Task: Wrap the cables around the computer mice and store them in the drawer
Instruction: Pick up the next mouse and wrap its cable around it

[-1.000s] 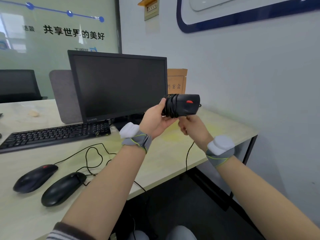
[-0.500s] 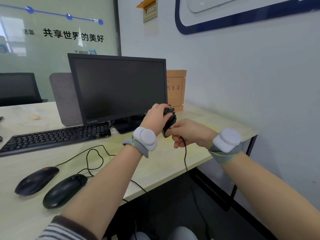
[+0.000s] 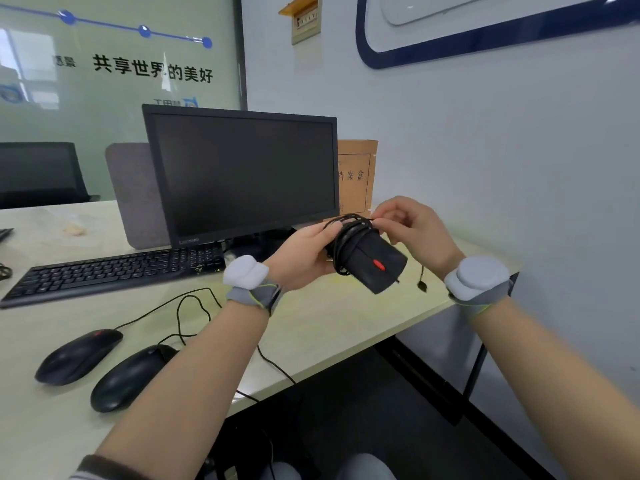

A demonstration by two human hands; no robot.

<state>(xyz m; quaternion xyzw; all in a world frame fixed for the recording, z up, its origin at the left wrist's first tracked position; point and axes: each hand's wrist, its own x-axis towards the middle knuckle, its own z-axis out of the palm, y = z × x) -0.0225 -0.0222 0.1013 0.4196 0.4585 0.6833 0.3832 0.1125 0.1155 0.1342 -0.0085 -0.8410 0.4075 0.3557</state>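
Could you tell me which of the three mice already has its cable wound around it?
The mouse held in both hands above the desk; the two mice lying on the desk have loose cables.

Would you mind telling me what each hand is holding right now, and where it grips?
The left hand grips the black mouse by its cable-wrapped rear end. The right hand pinches the cable at the top of the coil.

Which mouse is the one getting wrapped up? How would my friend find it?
Look in front of the big black monitor, at its lower right corner. There the hands hold a black mouse up above the desk. Unlike the two mice lying flat at the desk's near left, its cable is coiled around it.
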